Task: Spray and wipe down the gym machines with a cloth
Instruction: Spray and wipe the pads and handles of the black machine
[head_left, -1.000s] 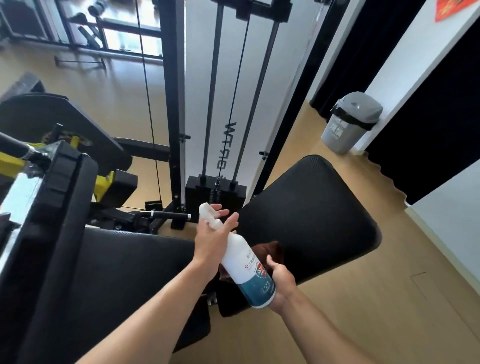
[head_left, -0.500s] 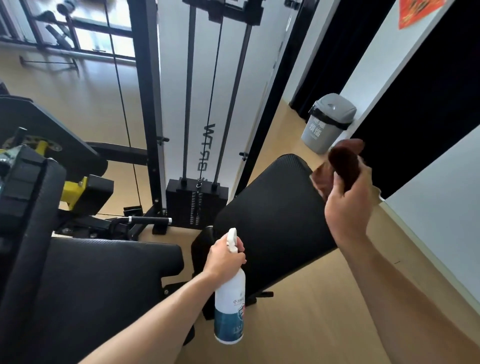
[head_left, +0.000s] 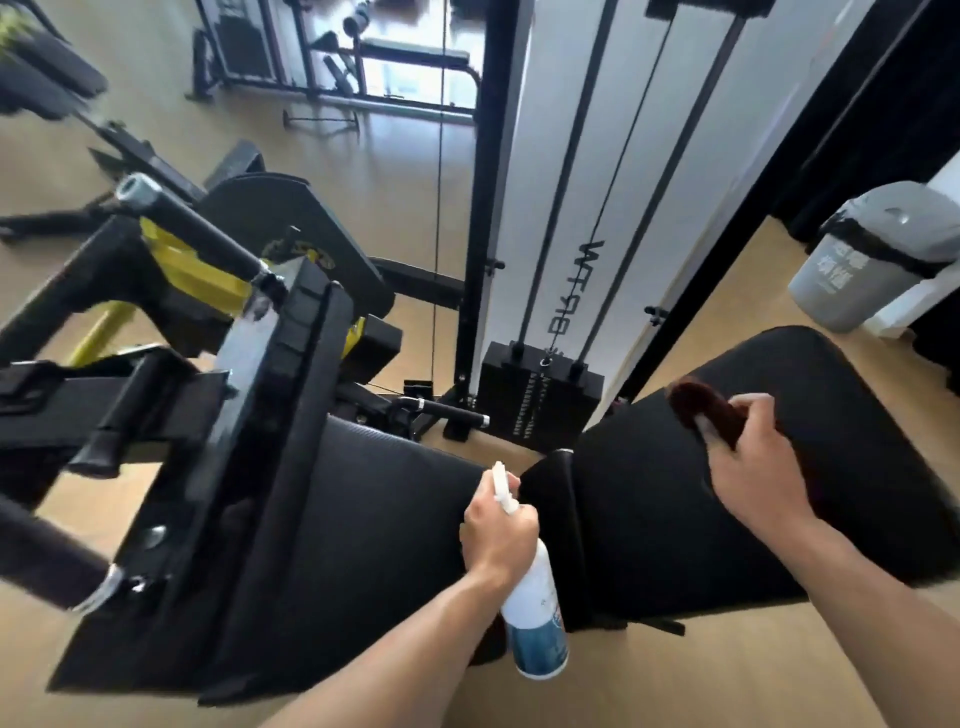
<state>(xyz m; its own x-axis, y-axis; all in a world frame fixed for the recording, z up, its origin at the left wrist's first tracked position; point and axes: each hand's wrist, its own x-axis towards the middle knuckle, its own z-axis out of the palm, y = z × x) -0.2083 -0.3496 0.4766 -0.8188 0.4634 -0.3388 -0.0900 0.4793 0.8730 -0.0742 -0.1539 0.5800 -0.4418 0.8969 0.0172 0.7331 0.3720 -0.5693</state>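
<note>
A person's left hand (head_left: 498, 535) gripped the neck of a white spray bottle (head_left: 532, 613), its blue label too blurred to read, at 6 o'clock over the black padded bench (head_left: 857, 415). The right hand (head_left: 753, 467), at 4 o'clock, pressed a dark brown cloth (head_left: 698, 405) onto the padding, fingers curled round it. The white weight-stack panel (head_left: 587, 208) showed upside-down black lettering, only partly legible. A grey bin (head_left: 872, 260) at 2 o'clock carried unreadable white characters.

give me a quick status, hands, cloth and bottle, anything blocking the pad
Left hand grips spray bottle, nozzle up. Right hand holds dark cloth on the black pad. Nothing in the way.
</note>
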